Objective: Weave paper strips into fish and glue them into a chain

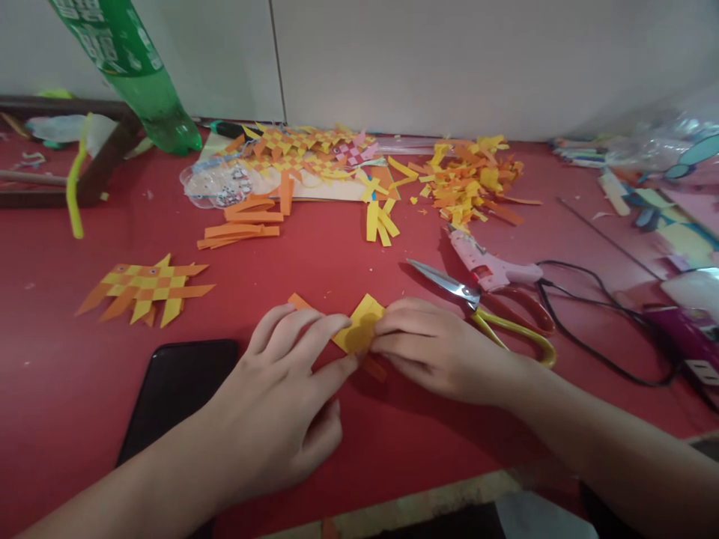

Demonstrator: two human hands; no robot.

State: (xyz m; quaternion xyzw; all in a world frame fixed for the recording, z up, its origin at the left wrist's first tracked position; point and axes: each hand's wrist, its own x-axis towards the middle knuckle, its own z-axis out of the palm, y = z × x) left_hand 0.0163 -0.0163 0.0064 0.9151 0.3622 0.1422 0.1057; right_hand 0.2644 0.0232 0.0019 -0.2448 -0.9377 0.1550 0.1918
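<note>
My left hand [281, 397] and my right hand [435, 348] meet over a small folded piece of yellow and orange paper strips [359, 326] on the red table [337, 262]. Both hands pinch it from opposite sides, fingers pressed onto the paper. An orange strip end [299, 301] sticks out behind my left fingers, and another shows beneath the piece. Scissors with yellow and red handles [488, 311] lie just right of my right hand.
A woven paper fish [147, 288] lies at left, a black phone [174, 393] by my left wrist. Orange strips [241, 224], yellow strips [379, 221], woven pieces [303, 150], scraps [466, 180], a pink glue gun [486, 266] with cable and a green bottle [140, 75] stand farther back.
</note>
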